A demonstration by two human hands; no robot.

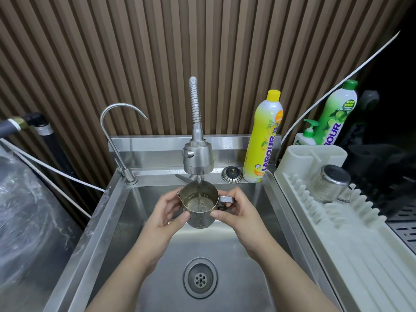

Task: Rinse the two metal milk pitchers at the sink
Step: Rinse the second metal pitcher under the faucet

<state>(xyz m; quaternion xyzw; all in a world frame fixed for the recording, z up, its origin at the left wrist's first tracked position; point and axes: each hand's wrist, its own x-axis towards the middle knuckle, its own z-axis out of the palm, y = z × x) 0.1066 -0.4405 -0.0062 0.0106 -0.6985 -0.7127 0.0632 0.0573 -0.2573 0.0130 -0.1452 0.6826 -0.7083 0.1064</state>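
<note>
A metal milk pitcher (199, 204) is held upright over the steel sink (157, 239), directly under the flexible faucet head (198, 157). A thin stream of water runs into it and water stands inside. My left hand (165, 213) grips its left side below the spout. My right hand (236, 213) grips its right side, fingers by the handle. The second metal pitcher (332, 186) rests upside down on the white drying rack (351, 239) to the right of the sink.
A thin curved filter tap (117, 122) stands at the sink's back left. A yellow dish soap bottle (263, 140) and a sink plug (231, 174) sit on the back ledge. A green soap bottle (335, 115) and a pump bottle (307, 136) stand behind the rack. The drain (200, 278) lies below.
</note>
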